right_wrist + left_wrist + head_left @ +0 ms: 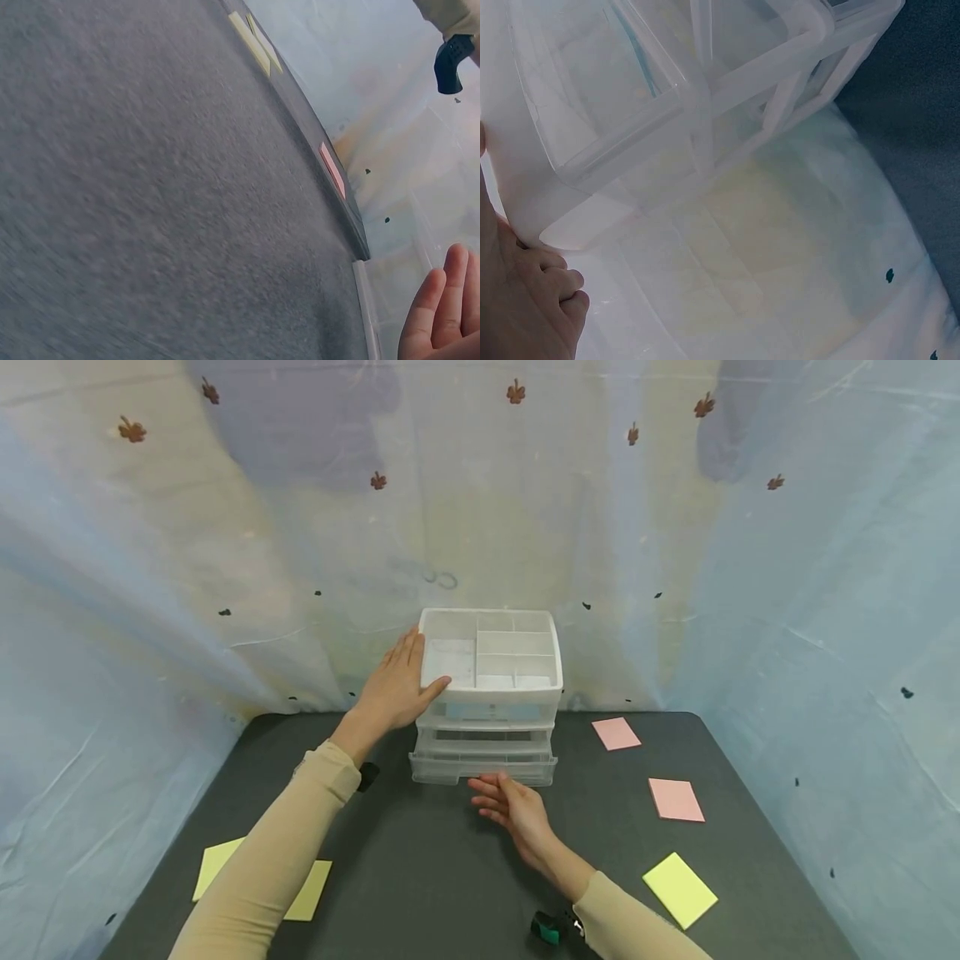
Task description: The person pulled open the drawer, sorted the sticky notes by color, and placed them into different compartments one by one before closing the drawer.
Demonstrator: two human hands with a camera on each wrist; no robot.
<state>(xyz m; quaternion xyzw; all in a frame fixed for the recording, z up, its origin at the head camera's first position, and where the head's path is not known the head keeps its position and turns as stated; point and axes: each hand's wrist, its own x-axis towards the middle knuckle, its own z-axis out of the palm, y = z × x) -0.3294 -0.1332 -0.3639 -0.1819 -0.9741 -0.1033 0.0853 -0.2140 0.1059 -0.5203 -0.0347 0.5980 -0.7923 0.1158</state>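
A small white drawer unit with clear drawers and a divided top tray stands on the dark table. My left hand rests along its upper left side, fingers straight, with the thumb over the front corner of the top. In the left wrist view, the left hand lies against the white rim. The clear bottom drawer juts forward past the ones above. Right at its front edge is my right hand, palm turned up and fingers loosely extended. Those fingers also look straight in the right wrist view.
Two pink paper squares, one farther back and one nearer, lie right of the unit on the table. A yellow square lies at front right. More yellow paper shows at the left, partly behind my left sleeve. A patterned curtain hangs behind.
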